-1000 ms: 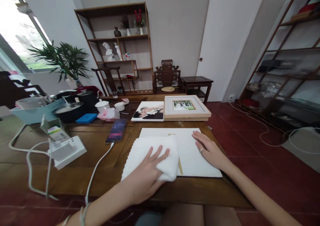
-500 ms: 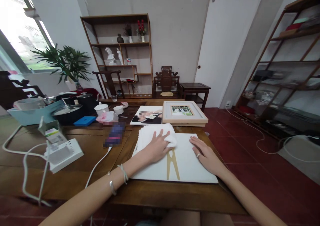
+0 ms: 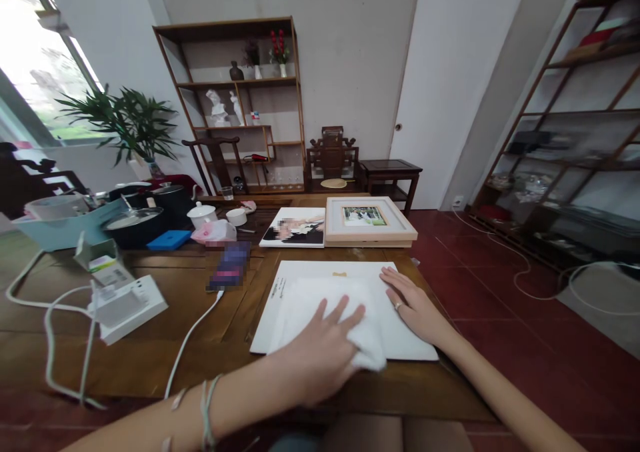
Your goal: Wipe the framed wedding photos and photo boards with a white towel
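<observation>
A white board (image 3: 320,275) lies flat on the wooden table (image 3: 190,305) in front of me. A white cloth (image 3: 320,302) lies spread on it. My left hand (image 3: 320,349) rests palm down on the cloth's near part, fingers spread. My right hand (image 3: 413,305), with a ring on it, lies flat on the board's right edge, fingers stretched out. A bit of a tan mark (image 3: 340,274) shows on the board above the cloth.
Beyond the board lie a photo print (image 3: 296,227) and a framed picture (image 3: 367,220). At left are a phone (image 3: 230,265), a white power strip (image 3: 127,303) with cables, pots (image 3: 137,222), a blue basin (image 3: 65,222) and cups. Shelves and chairs line the walls.
My left hand has drawn the cloth from the board's far end back toward me, covering most of the tan mark. My right hand has stayed on the board's right edge.
</observation>
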